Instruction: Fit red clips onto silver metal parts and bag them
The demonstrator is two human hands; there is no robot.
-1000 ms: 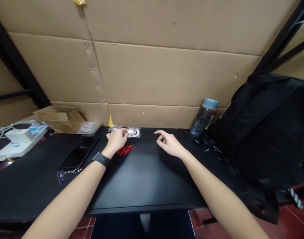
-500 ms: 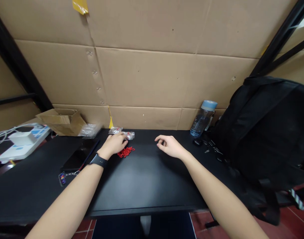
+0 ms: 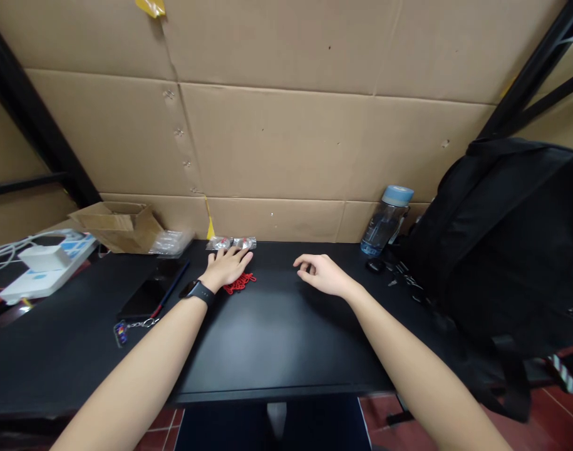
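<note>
My left hand, with a dark watch on its wrist, lies palm down with its fingers spread. Its fingertips reach the near edges of two small clear plastic packets that sit side by side by the cardboard wall. Something reddish shows inside the packets. Partly under the palm's right side is a heap of red cord loops on the black desk. My right hand hovers over the desk to the right, loosely curled, a gap between thumb and fingers and nothing in it.
To the left are a phone, a pen, a keychain, a white power strip, an open cardboard box and clear plastic bags. On the right stand a water bottle and a black backpack, with keys between them.
My left hand has shifted right and forward, and its fingers have spread out. The packets are now side by side in a straighter row. My right hand has hardly moved.
</note>
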